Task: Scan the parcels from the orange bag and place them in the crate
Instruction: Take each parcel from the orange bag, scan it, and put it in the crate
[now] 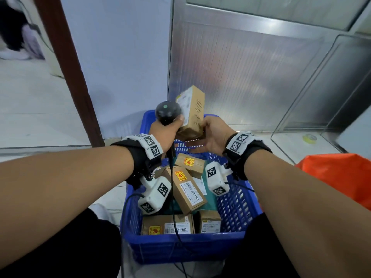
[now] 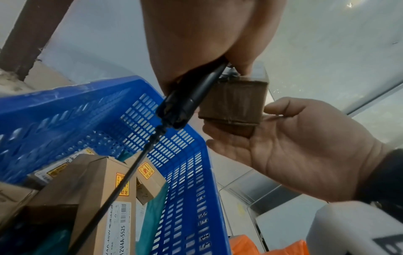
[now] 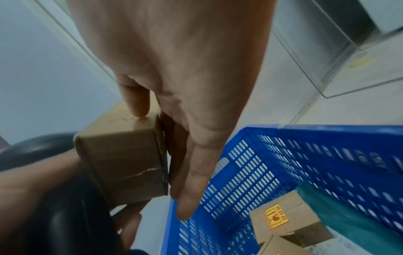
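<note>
Tiled floor (image 1: 40, 117), crate (image 1: 210, 247) under fingers (image 3: 187, 198) | left hand (image 1: 164, 131) clamps scanner (image 1: 167, 111), right hand (image 1: 214, 135) pinches parcel (image 1: 192, 109) | seems scanning; next, lower parcel into crate

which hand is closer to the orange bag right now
Right. The right hand, holding the parcel over the far end of the crate, is on the side where the orange bag lies. The left hand, gripping the scanner, is beyond the parcel, farther from the bag.

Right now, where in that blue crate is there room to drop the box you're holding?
Best gap: along the crate's right wall, beside the long tilted box, where only something flat and teal shows. The near wall is crowded: a wide box and a small box sit side by side.
</note>
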